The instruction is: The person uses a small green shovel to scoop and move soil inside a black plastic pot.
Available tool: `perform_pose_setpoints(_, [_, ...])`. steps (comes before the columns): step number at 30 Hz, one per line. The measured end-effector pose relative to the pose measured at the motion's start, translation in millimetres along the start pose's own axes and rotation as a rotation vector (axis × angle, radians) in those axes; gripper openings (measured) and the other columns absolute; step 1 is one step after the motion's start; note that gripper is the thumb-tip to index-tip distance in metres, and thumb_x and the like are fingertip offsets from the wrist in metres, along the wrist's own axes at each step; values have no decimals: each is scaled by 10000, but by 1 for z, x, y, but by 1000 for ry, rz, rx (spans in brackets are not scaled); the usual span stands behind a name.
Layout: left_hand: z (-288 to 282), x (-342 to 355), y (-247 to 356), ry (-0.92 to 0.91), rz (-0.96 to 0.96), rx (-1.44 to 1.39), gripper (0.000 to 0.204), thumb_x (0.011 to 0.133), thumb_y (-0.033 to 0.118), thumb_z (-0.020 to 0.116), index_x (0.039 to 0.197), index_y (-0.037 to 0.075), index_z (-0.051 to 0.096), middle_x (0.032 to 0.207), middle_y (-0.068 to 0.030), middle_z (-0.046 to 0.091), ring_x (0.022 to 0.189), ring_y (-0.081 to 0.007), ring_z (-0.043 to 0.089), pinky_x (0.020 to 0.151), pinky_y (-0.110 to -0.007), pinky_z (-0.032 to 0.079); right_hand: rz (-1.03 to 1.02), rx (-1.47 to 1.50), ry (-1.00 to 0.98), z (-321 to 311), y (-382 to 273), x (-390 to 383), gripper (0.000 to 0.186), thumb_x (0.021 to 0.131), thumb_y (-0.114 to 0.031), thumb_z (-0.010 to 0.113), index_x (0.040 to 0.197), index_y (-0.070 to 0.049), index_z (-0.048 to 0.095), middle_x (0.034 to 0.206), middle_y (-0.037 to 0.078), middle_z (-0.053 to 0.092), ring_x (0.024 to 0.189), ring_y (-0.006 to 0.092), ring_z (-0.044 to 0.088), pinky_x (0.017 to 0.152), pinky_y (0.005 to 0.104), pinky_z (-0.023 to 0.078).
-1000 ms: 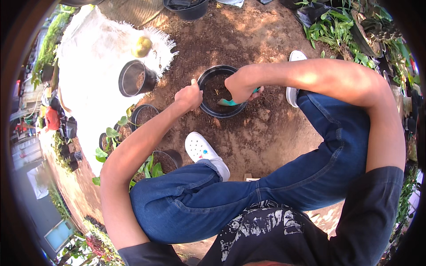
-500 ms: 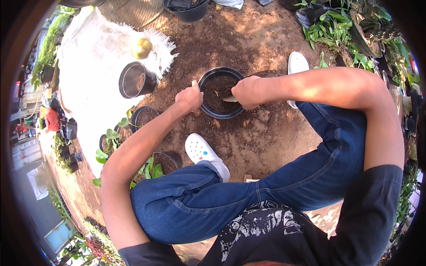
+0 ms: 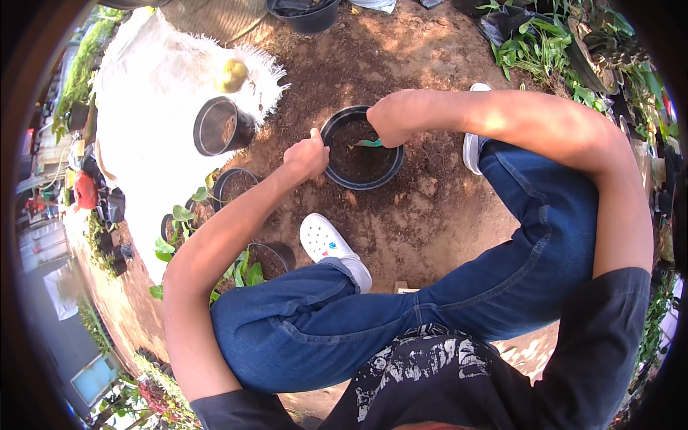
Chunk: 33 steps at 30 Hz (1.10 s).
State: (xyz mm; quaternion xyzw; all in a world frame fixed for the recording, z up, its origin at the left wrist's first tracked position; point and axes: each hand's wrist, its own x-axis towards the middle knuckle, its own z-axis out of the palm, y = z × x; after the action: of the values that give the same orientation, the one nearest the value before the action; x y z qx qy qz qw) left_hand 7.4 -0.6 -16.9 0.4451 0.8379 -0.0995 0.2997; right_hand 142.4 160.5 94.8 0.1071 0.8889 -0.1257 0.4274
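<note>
A round black plant pot [image 3: 364, 185] stands on the ground in front of me, with dark soil [image 3: 356, 165] inside. My left hand [image 3: 307, 155] is closed on the pot's left rim, thumb pointing up. Over the right far side of the pot, my right hand [image 3: 391, 119] is wrapped round a small trowel [image 3: 370, 143]. Only a green part of this tool shows below the fist; its handle is hidden by the fingers, and its tip is down at the soil.
Left of the pot, a white woven sheet [image 3: 154, 107] bears an empty black pot [image 3: 215, 127] and a yellowish round fruit [image 3: 231, 75]. Potted leafy plants [image 3: 188, 215] stand near my left forearm. Another black pot [image 3: 304, 20] is at the far edge; green plants [image 3: 537, 54] grow far right.
My right hand has moved up and slightly forward within the pot's far side, turning the trowel so its green part shows. The left hand keeps its place on the rim.
</note>
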Motion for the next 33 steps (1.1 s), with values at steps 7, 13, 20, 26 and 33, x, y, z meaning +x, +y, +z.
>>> perform_pose_setpoints(7, [-3,1,1,-66,-25,-32,461,1002,339,488,1279,-17,394,1056,-268,695,1032,-422,674,881,-523,533,-125,-20,87,35,-17,-1,188,806,-110,618,902,28,702,880,204,724,817,326,728,687,429,583])
perform_pose_setpoints(13, [-3,-2,0,-16,2,0,465,1000,341,492,1279,-17,393,1056,-274,693,1027,-429,674,879,-527,533,-26,153,-220,-10,-21,-14,215,810,-100,598,885,78,694,749,193,696,638,297,685,547,425,547])
perform_pose_setpoints(20, [-1,-1,-3,-21,11,9,465,998,340,498,1281,-15,398,1055,-275,694,1020,-427,676,873,-526,533,-75,-32,-139,36,-18,11,174,809,-82,585,809,70,668,721,165,678,625,264,663,532,394,536])
perform_pose_setpoints(26, [0,-1,-3,5,16,6,464,995,335,500,1277,-18,398,1055,-274,693,1024,-424,675,874,-525,533,-27,201,-302,-5,-11,-5,226,877,-129,553,739,43,599,661,114,618,537,222,582,445,372,462])
perform_pose_setpoints(33, [0,-1,-1,-4,12,14,455,996,329,496,1268,-20,394,1058,-273,692,1026,-426,673,877,-523,535,-117,-165,-138,19,-25,-11,212,789,-91,600,887,56,717,813,194,721,704,297,722,626,412,569])
